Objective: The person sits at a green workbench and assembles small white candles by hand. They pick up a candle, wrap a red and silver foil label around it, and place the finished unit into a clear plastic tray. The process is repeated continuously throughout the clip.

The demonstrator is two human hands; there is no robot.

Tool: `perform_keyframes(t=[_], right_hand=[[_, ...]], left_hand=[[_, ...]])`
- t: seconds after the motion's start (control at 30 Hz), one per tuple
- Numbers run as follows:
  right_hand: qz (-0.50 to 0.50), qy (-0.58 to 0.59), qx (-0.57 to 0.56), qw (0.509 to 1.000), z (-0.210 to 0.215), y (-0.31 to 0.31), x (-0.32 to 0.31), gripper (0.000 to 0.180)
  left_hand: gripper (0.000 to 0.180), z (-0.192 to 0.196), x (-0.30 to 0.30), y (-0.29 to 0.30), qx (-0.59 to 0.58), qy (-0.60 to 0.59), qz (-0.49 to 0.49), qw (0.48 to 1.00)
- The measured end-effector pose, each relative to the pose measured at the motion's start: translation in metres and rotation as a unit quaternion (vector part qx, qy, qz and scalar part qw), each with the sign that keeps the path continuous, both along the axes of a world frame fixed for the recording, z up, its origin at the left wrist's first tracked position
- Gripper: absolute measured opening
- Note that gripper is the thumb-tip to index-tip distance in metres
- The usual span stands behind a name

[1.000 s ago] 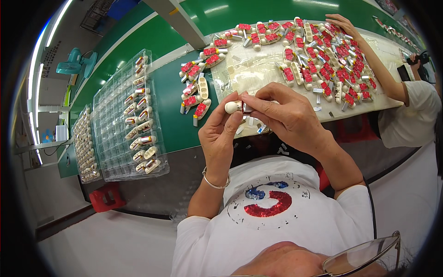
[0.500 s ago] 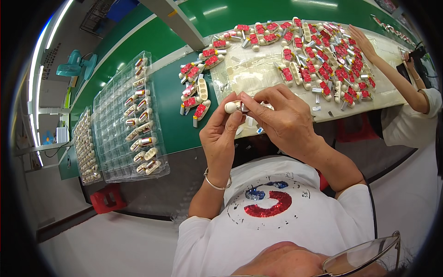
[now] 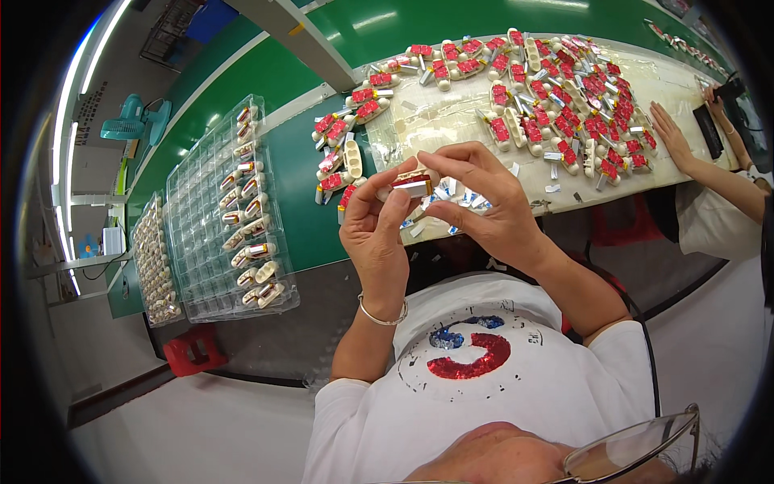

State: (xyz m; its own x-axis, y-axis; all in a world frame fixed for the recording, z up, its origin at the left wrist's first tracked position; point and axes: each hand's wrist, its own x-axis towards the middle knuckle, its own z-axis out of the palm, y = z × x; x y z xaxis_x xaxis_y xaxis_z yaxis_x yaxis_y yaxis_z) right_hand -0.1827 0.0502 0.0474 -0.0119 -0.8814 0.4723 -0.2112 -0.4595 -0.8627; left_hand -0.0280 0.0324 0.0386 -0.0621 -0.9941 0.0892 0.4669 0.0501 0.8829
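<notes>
Between thumb and fingers, my left hand (image 3: 377, 214) is closed on a cream oblong plastic part (image 3: 414, 183) with a dark red strip and a silver bar along its side. The index fingertip of my right hand (image 3: 484, 189) is at the part's upper edge. Its thumb stands apart from the part, so the right hand is open in a C shape. Small white and blue paper scraps (image 3: 476, 200) lie just beyond my right thumb. Several similar cream parts with red pieces and silver tabs (image 3: 330, 157) lie on the green table left of the mat.
Many such parts are heaped on the pale mat (image 3: 411, 129). Left stands a clear compartment tray (image 3: 193, 218), partly filled along its right side, and a fuller tray (image 3: 153, 266) beyond it. A co-worker's hand (image 3: 671, 135) rests at the mat's right side. A metal post (image 3: 298, 40) rises behind.
The held part has turned so its long side with the silver bar shows. My right thumb has opened away from it. The co-worker's hand has moved down, away from the heap.
</notes>
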Motion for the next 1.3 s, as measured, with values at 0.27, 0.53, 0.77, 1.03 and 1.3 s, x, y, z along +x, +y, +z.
perform_keyframes(t=[0.27,0.53,0.77,1.03,1.3], right_hand=[[0.009,-0.03,0.033,0.999,0.001,0.0,-0.003,0.033],[0.011,-0.073,0.022,0.997,-0.007,-0.003,0.002,0.024],[0.088,-0.245,0.132,0.956,-0.015,-0.003,0.003,0.022],[0.13,-0.288,0.165,0.934,-0.032,-0.018,0.0,0.025],[0.117,-0.265,0.249,0.924,-0.03,-0.017,-0.002,0.036]], left_hand=[[0.019,0.0,0.0,0.003,-0.004,0.001,-0.014,1.0],[0.017,0.0,0.0,0.006,-0.031,-0.028,-0.006,0.999],[0.019,-0.004,0.0,0.004,-0.063,-0.078,0.003,0.995],[0.022,-0.009,-0.001,-0.002,-0.026,-0.053,0.004,0.998],[0.022,-0.016,0.003,-0.001,-0.034,-0.097,-0.016,0.995]])
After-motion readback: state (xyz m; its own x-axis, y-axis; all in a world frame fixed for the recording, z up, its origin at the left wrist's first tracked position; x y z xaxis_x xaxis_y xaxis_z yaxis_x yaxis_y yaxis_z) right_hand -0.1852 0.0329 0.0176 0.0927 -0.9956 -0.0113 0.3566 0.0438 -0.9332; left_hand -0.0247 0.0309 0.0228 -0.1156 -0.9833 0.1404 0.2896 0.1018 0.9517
